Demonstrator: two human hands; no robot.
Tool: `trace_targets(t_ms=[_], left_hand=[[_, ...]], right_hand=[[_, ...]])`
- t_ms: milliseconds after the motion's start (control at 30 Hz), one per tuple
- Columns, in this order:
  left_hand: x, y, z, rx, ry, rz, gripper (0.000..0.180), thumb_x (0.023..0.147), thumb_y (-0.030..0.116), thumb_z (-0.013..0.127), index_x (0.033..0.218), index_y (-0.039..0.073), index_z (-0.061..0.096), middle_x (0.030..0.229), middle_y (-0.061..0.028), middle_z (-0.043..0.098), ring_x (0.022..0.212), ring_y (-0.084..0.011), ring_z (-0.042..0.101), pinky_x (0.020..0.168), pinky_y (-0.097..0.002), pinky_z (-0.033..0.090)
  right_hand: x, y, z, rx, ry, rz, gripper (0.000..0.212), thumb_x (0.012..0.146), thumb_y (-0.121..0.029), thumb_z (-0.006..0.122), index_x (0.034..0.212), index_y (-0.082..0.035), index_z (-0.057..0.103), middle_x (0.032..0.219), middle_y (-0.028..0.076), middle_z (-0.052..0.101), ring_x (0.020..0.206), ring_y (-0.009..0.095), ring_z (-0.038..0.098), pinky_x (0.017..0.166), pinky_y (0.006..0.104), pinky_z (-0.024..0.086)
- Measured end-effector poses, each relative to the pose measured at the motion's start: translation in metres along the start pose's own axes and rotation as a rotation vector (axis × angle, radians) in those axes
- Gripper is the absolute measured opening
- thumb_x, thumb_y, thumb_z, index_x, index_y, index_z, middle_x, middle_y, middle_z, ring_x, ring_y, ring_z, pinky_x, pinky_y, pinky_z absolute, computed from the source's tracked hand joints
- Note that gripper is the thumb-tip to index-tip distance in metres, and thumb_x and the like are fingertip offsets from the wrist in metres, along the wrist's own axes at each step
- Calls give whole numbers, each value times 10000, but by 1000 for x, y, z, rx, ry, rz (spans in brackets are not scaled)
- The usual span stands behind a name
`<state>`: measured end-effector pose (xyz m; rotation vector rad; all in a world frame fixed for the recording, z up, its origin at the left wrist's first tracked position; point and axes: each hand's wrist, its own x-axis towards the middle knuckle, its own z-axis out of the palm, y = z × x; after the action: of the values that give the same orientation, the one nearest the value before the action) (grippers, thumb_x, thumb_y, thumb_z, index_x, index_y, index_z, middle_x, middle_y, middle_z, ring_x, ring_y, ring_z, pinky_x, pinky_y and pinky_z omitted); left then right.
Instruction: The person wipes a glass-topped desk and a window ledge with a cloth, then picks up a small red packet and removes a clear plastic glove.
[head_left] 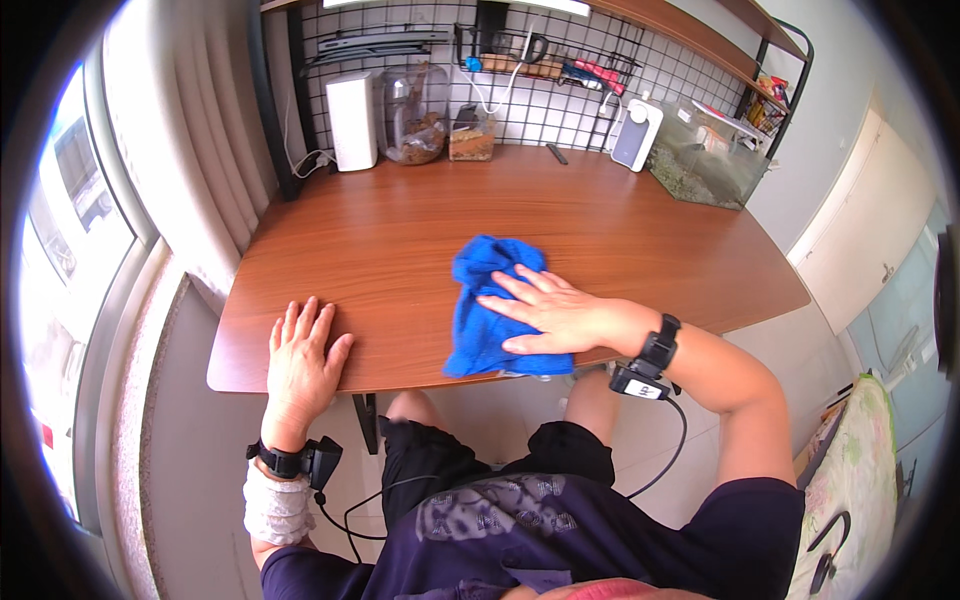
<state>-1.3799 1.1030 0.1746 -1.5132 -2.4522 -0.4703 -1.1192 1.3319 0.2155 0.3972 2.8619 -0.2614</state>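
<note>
At the near edge of the brown wooden counter (400,230), toward five o'clock of its top, a crumpled blue terry cloth (487,300) lies under the right hand (552,312), whose fingers are spread flat and press it down, pointing to nine o'clock. The cloth's long axis runs from twelve to six, its lower end overhanging the edge. The left hand (300,352) rests flat, fingers loosely together, at seven o'clock. Wiping looks under way; the bare wood shows no clear wet trail, so how much remains is hard to judge.

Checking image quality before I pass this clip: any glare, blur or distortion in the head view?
Head view: strong fisheye bending of the brown wooden desk edges, dark vignette at the corners, window at left blown out; the right hand on the blue crumpled cloth and the left hand are sharp.
</note>
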Motion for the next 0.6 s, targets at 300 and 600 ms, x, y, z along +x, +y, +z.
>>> trace_targets(t_ms=[300, 600], left_hand=[[-10, -29, -12, -82, 22, 88, 441, 890, 318, 475, 1229, 39, 510, 1306, -133, 474, 1267, -304, 366, 1064, -407, 238], [-12, -30, -15, -81, 40, 93, 448, 868, 307, 495, 1212, 22, 521, 1288, -141, 489, 1252, -317, 380, 1059, -422, 242]], right_hand=[[109, -63, -15, -93, -53, -284, 719, 840, -618, 391, 1433, -263, 193, 1495, 155, 93, 1361, 408, 59, 1086, 523, 104], [158, -12, -37, -31, -56, -204, 748, 828, -652, 381, 1436, -266, 179, 1502, 136, 77, 1372, 375, 50, 1102, 471, 96]])
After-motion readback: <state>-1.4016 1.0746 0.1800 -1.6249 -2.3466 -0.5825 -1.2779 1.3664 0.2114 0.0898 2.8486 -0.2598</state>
